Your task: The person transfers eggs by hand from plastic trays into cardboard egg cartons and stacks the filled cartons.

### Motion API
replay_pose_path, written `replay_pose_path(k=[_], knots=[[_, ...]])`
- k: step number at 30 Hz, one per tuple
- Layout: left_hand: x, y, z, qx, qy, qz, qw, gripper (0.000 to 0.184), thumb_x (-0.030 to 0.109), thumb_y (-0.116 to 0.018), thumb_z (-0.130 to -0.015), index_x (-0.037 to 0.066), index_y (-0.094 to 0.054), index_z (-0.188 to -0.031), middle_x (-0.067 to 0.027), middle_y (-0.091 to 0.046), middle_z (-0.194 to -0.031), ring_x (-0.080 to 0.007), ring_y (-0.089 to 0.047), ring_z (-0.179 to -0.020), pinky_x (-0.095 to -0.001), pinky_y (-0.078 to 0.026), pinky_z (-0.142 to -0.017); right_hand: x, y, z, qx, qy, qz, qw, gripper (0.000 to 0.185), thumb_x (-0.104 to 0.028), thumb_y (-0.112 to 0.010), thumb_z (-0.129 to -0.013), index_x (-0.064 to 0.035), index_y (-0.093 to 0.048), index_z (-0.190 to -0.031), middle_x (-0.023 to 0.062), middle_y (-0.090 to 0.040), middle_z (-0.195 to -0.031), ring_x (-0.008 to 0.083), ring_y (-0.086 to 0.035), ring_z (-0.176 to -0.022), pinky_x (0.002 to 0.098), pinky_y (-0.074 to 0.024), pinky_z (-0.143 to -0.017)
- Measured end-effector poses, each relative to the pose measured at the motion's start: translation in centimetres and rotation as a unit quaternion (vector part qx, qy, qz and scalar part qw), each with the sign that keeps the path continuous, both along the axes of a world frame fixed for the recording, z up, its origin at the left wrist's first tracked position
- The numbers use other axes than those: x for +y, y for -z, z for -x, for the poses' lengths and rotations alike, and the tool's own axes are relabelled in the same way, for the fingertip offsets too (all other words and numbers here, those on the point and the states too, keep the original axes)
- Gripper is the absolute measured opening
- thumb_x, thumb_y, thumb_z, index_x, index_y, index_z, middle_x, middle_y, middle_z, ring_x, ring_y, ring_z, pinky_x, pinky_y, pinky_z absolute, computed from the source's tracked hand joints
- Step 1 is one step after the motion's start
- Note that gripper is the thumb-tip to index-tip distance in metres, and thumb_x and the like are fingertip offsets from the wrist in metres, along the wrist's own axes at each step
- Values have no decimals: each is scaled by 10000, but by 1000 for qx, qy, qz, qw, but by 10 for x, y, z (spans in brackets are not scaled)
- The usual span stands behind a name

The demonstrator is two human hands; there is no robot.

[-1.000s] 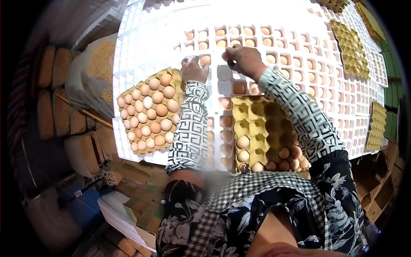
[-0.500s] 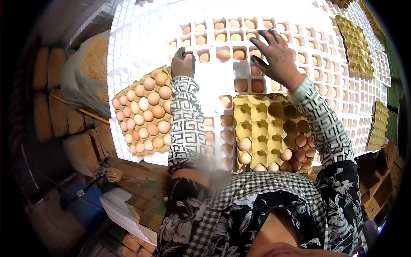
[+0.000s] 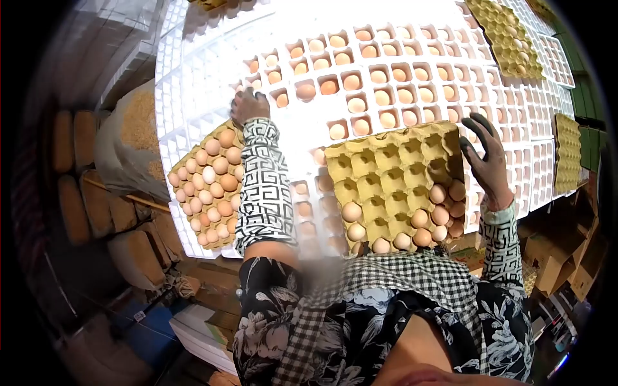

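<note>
My left hand (image 3: 250, 107) is over the white foam egg tray (image 3: 302, 125), its fingers curled down at a cell and closed around an egg that is mostly hidden. Brown eggs (image 3: 274, 77) sit in the cells around it. My right hand (image 3: 487, 154) has its fingers spread and holds nothing. It is beside the right edge of a yellow pulp egg tray (image 3: 360, 172), which lies in front of me on the foam. Loose eggs (image 3: 440, 213) are gathered in that tray's lower right corner, with a few more along its near and left edges.
Left of my left forearm lies another pulp tray (image 3: 172, 168) full of eggs (image 3: 208, 174). More pulp trays (image 3: 512, 42) rest at the far right, one (image 3: 568, 154) near the table's right edge. A sack of sawdust-like material (image 3: 129, 138) stands on the left; cardboard boxes (image 3: 553, 254) are at lower right.
My right hand has moved from above the foam cells down and right, to beside the pulp tray's edge. My left hand stays around the same cell. The whole view has shifted.
</note>
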State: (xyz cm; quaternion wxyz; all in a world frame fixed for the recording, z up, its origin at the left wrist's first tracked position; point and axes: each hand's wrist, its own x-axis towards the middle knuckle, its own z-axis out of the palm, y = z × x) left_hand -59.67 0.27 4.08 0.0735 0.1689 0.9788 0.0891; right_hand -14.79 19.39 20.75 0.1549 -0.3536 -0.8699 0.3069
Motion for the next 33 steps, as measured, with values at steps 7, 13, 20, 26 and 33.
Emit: replay_pose_path(k=[7,13,20,26,33], knots=[[-12,9,3,75,3,-86,993,267,242,-617,-896,116,-659,-1127,-152,-628,-1129,-319,-590,-1102,-429,-470,-943,-18,0,-35,-17,29,36,999,324,-13,-634,-848,-11,-640,-1172,134,-636,-1207,285,-582,-1156,368,-450,-978],[-45,27,-35,105,169,-66,978,431,195,-656,-845,144,-586,-1267,-216,-493,-1349,-410,-466,-1246,-488,-382,-1051,-22,-3,-38,-3,42,38,998,330,7,-622,-844,-10,-638,-1173,129,-635,-1205,291,-589,-1134,370,-450,-970],[-43,-26,-57,-27,97,60,993,420,138,-620,-832,121,-575,-1249,-235,-532,-1293,-400,-609,-1063,-466,-501,-888,-31,-5,-27,1,2,75,997,417,50,-611,-806,-19,-628,-1216,133,-612,-1250,273,-580,-1193,359,-452,-1021],[-27,-44,-63,66,172,-114,976,490,218,-652,-848,136,-539,-1318,-193,-644,-1133,-331,-617,-1068,-429,-500,-899,-33,-10,-33,-29,-6,66,997,443,22,-622,-787,-36,-632,-1225,150,-621,-1233,307,-585,-1172,377,-455,-1009],[32,-17,-64,14,366,-12,930,489,322,-708,-831,211,-585,-1291,-187,-618,-1087,-351,-622,-1026,-446,-496,-919,-34,-16,-45,-20,-22,39,999,409,-27,-635,-795,-42,-642,-1204,163,-632,-1211,335,-597,-1145,395,-468,-975]])
